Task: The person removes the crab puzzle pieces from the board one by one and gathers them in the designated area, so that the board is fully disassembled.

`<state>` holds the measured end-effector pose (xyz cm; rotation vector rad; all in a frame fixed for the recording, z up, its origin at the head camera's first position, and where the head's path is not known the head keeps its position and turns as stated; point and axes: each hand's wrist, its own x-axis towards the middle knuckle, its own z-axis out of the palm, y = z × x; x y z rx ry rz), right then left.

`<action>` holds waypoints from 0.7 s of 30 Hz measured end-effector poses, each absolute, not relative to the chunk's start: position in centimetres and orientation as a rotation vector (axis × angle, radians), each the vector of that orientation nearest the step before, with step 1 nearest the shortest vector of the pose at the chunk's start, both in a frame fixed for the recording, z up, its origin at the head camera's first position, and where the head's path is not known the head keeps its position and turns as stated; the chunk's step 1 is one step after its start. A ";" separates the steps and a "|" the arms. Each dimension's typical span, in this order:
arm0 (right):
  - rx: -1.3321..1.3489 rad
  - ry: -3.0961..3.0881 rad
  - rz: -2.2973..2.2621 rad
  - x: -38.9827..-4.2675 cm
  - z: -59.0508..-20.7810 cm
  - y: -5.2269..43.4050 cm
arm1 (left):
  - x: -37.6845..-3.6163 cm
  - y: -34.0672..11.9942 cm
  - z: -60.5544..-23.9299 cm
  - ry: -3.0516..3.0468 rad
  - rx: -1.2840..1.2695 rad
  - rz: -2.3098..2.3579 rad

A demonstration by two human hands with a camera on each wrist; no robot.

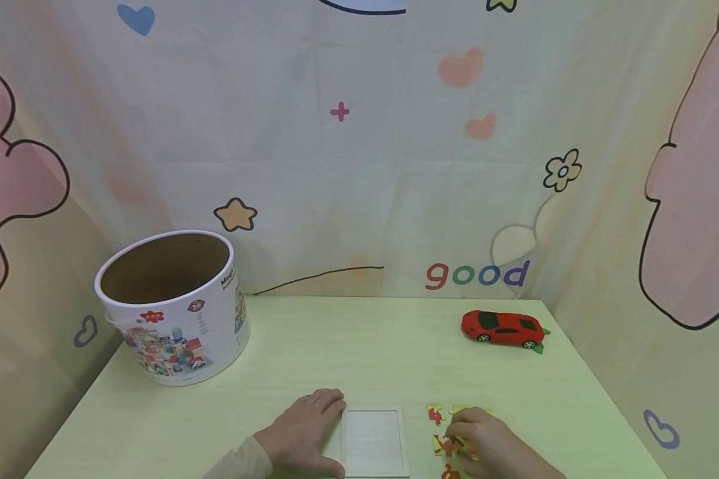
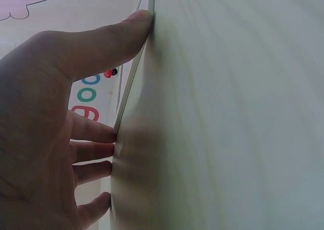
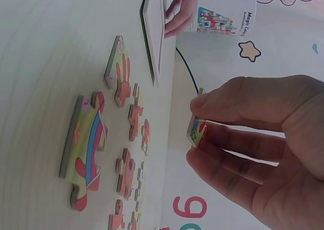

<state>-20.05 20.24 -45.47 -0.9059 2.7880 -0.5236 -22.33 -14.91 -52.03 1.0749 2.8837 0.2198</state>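
A white rectangular puzzle tray (image 1: 374, 442) lies on the table in front of me, with a raised rim. My left hand (image 1: 305, 429) rests along its left side, fingers spread, the thumb near the lower corner and the index fingertip near the upper one; in the left wrist view the fingertips (image 2: 109, 133) meet the rim. To the right of the tray, my right hand (image 1: 485, 439) pinches a puzzle piece (image 3: 196, 131) between thumb and fingers, raised off the table. Several loose puzzle pieces (image 3: 86, 144) in red, yellow and blue lie beneath and beside that hand.
A large white bucket (image 1: 186, 332) with printed toy blocks stands at the back left. At the back right sits a red toy car (image 1: 503, 329) with green bits beside it. Patterned cloth (image 1: 335, 166) hangs behind the table (image 1: 335, 352) and along both sides.
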 end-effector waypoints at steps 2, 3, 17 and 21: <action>-0.905 2.787 -0.522 -20.1 -45.5 20.5 | -22.3 -14.9 -52.0 2.887 1.076 0.212; -0.915 2.790 -0.518 -20.1 -45.5 20.7 | -22.3 -14.9 -52.0 2.890 1.077 0.210; -0.965 2.834 -0.461 -19.8 -46.5 22.8 | -22.5 -14.9 -52.2 2.882 1.076 0.206; -0.953 2.794 -0.466 -19.8 -46.5 23.2 | -22.5 -14.9 -52.5 2.883 1.081 0.212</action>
